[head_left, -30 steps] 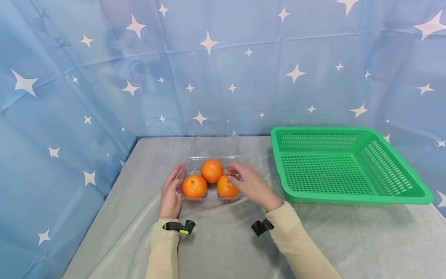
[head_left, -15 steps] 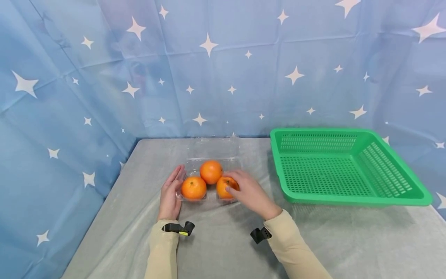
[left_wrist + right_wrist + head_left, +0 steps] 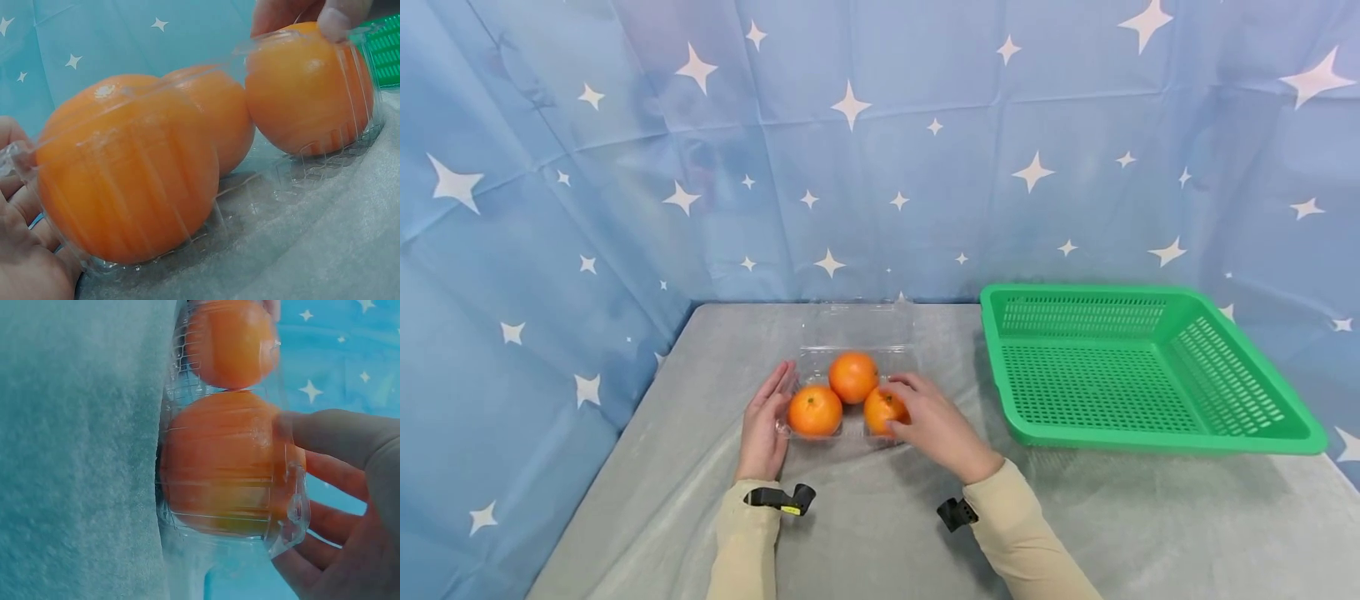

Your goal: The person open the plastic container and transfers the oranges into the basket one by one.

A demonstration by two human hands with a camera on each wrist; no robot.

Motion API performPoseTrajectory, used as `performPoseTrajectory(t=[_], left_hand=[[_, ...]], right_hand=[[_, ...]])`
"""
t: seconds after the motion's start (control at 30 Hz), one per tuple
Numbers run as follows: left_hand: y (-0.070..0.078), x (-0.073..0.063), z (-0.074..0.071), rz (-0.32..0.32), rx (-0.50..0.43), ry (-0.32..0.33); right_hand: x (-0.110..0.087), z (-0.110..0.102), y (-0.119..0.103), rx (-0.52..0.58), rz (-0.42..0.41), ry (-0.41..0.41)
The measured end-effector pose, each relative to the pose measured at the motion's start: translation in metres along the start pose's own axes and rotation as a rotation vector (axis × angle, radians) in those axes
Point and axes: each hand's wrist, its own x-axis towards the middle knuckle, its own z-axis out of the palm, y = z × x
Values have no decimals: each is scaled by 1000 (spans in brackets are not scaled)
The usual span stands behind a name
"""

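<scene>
Three oranges sit in a clear plastic clamshell box [image 3: 854, 427], whose lid [image 3: 858, 325] is folded back toward the curtain. One is the front left orange [image 3: 815, 411], another the rear orange [image 3: 853, 377], and the third the front right orange [image 3: 886, 410]. Along the box's left side my left hand [image 3: 763, 427] stands with fingers straight, its palm turned to the wall. My right hand [image 3: 942, 427] grips the front right orange from above, thumb in front and fingers behind. In the right wrist view, that same orange [image 3: 219, 465] shows through the box wall, thumb at its upper side.
To the right stands a green slotted basket [image 3: 1101, 433], close to the back edge of the table. A grey cloth [image 3: 850, 533] covers the tabletop. A blue curtain with white stars [image 3: 910, 158] hangs behind and on the left.
My right hand has come down onto the front right orange, its fingers and thumb now round it. The left hand stays by the box. The head view has tilted up slightly.
</scene>
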Motion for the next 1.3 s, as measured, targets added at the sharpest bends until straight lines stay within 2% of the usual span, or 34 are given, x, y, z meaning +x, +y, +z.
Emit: performPoseTrajectory(t=[0.17,0.6,1.0,1.3], left_hand=[[0,1,2,0,27,4],[-4,6,6,7,14,-8],[-5,4,7,-3,17,-10],[-2,-2,-1,-11,34,-1]], right_hand=[[0,-1,0,-22,-4,-3],[2,-2,9,-77,-4,31],[-1,-1,13,-25,31,10],[-4,5,11,-15,-8,10]])
